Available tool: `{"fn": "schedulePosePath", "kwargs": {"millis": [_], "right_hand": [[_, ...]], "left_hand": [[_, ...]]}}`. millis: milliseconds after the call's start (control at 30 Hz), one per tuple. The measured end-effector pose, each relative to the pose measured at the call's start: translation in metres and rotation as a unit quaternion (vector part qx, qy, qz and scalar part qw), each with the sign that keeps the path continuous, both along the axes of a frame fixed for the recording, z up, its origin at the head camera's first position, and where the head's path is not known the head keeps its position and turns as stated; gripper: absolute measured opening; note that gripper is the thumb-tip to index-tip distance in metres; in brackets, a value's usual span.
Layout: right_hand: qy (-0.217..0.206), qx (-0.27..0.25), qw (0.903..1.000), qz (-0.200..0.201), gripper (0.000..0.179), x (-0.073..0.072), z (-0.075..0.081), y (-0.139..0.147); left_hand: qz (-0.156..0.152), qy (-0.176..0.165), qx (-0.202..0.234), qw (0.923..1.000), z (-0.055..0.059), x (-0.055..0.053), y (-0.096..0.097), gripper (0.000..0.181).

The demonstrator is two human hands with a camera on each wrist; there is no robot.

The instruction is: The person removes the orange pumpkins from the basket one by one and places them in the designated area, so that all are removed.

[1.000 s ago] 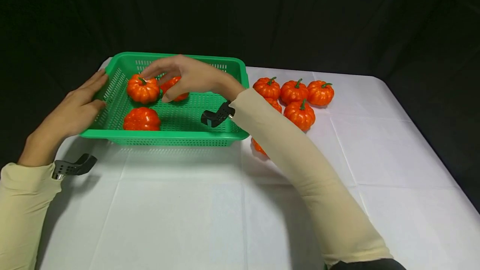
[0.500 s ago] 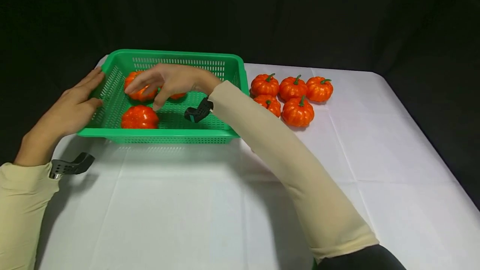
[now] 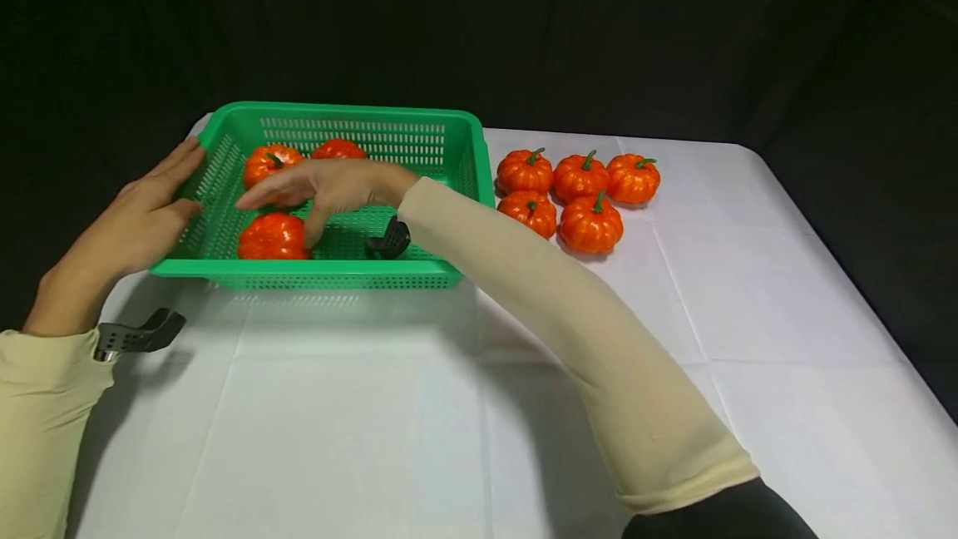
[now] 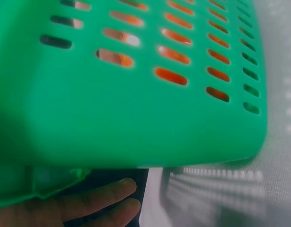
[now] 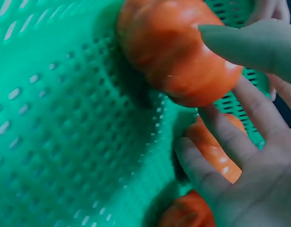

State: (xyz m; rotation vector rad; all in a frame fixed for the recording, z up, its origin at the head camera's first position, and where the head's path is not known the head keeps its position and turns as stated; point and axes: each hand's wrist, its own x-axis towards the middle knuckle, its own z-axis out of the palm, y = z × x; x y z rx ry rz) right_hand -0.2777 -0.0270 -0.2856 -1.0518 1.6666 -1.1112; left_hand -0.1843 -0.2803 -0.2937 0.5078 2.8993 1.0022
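Note:
My right hand [image 3: 333, 194] reaches into a green plastic basket [image 3: 307, 268], over a small orange pumpkin [image 3: 271, 241] at the front left. Its thumb lies along the pumpkin's right side, and the fingers extend past the far side. From the right wrist, the thumb overlaps this pumpkin [image 5: 178, 52], with loosely spread fingers under and beside it. Two more pumpkins sit behind: one with a green stem [image 3: 271, 158] at the back left, another [image 3: 338, 149] to its right, partly hidden. My left hand [image 3: 150, 219] rests on the basket's left rim, fingers straight.
Right of the basket, several small orange pumpkins [image 3: 591, 224] stand in a cluster on the white tablecloth [image 3: 359, 439]. A black curtain [image 3: 599, 40] hangs behind the table. Through the basket's slots, orange shows in the left wrist view.
My right hand has left the back-left pumpkin and come left and nearer to the body, over the front-left one. The left hand has stayed on the rim.

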Motion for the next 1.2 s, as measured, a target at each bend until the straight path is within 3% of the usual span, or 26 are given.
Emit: {"fn": "schedulePosePath", "kwargs": {"millis": [267,500,600,733,967,1200], "right_hand": [[-0.023,0.026,0.9994,0.008,0.088,0.003,-0.01,-0.001],[0.052,0.065,0.9965,0.007,0.086,0.005,-0.012,-0.001],[0.064,0.068,0.9957,0.001,0.085,0.005,-0.011,-0.001],[0.053,0.05,0.9973,-0.004,0.078,0.004,-0.011,-0.002],[0.025,0.019,0.9979,-0.056,0.064,0.004,-0.011,0.0],[0.022,0.014,0.9966,-0.079,0.068,0.006,-0.006,0.001]], "left_hand": [[0.001,0.003,0.003,1.0,-0.001,0.002,0.001,0.062],[0.003,0.004,-0.003,1.0,-0.001,0.001,0.001,0.061],[0.001,0.008,-0.002,1.0,-0.002,0.001,0.0,0.061],[0.002,0.014,0.002,0.9999,-0.002,0.002,0.001,0.061],[-0.002,0.009,0.003,1.0,-0.002,0.001,0.0,0.062],[-0.003,0.006,0.003,1.0,-0.001,0.0,-0.001,0.062]]}}
